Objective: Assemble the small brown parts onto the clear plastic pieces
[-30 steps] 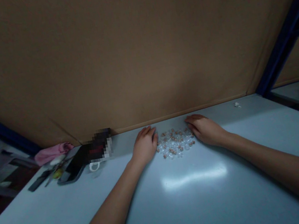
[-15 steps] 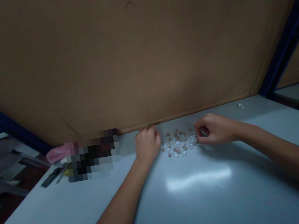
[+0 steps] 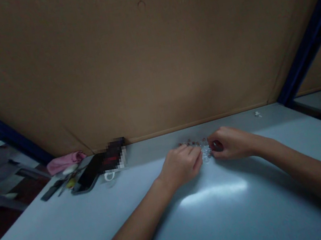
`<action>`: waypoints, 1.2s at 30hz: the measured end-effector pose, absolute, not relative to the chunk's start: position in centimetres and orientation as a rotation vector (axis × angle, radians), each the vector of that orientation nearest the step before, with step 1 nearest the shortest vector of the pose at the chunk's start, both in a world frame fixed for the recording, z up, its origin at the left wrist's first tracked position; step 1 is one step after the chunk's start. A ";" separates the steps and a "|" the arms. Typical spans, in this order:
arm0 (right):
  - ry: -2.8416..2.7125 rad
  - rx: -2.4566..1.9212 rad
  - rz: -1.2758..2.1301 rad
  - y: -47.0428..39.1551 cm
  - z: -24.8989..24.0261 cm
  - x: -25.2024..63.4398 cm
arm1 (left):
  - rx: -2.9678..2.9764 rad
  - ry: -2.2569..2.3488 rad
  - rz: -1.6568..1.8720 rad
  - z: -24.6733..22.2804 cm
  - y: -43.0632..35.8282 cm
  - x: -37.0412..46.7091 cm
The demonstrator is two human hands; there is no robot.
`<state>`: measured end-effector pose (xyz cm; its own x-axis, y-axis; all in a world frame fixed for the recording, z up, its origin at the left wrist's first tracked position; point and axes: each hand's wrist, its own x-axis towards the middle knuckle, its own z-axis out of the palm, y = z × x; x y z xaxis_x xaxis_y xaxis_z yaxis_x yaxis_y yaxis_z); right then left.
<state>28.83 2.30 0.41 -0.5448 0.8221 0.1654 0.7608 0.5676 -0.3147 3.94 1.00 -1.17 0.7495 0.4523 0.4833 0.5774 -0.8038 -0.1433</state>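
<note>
A small pile of clear, shiny pieces (image 3: 205,154) with copper-brown bits lies on the pale table against the board; their kind is too small to make out. My left hand (image 3: 182,163) reaches over the left and front of the pile, fingers bent and pressed together, hiding part of it. At the pile's right edge, my right hand (image 3: 228,143) curls its thumb and forefinger round toward each other, leaving a dark gap inside the curl. The fingertips of both hands touch or nearly touch the pieces, and whatever they pinch is hidden.
A brown board (image 3: 153,76) in blue metal posts (image 3: 297,61) closes off the table's far side. To the left lie a pink cloth (image 3: 65,162), a black phone (image 3: 90,175), a dark flat strip (image 3: 52,190) and a blurred-out item. A small white scrap (image 3: 257,114) lies back right.
My left hand has moved right and toward me, from beside the pile to over its left part. My right hand stays at the right edge, shifted slightly.
</note>
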 end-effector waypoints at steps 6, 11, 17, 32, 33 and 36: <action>-2.461 -1.244 0.204 1.9 0.8 28.4 | -2.657 -0.904 -0.636 -1.0 1.3 3.9; -2.435 -1.178 0.061 1.2 0.6 27.1 | -2.658 -0.849 -0.607 -0.8 1.7 3.6; -2.448 -1.129 0.025 1.2 0.0 26.6 | -2.626 -0.815 -0.628 -0.9 2.2 3.2; -2.291 -1.683 -0.095 4.1 -0.3 30.1 | -2.374 -1.635 -1.256 -2.0 5.9 0.5; -2.295 -1.727 -0.076 4.4 -0.4 30.4 | -2.343 -1.729 -1.291 -2.2 6.4 0.1; -2.312 -1.772 -0.032 5.0 -0.7 31.0 | -2.305 -1.891 -1.304 -2.7 7.5 -0.8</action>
